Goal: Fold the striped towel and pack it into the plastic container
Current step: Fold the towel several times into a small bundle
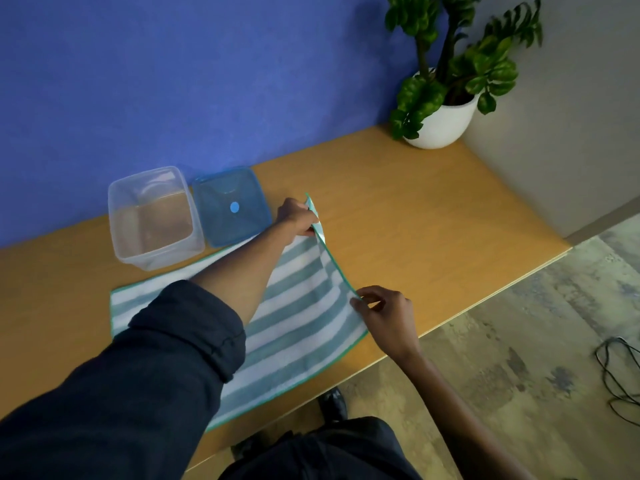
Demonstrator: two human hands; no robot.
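Note:
The striped towel (294,327), grey-green and white with a teal hem, lies spread on the wooden table (415,209). My left hand (298,218) pinches its far right corner and holds it raised off the table. My right hand (384,311) pinches the near right corner, so the right edge stands lifted between both hands. My left forearm and dark sleeve cover the towel's middle. The clear plastic container (152,216) stands open and empty at the back left, just beyond the towel.
A blue lid (232,206) lies flat to the right of the container, near my left hand. A potted plant in a white pot (446,116) stands in the far right corner. The table edge runs diagonally at right; black cables (620,375) lie on the floor.

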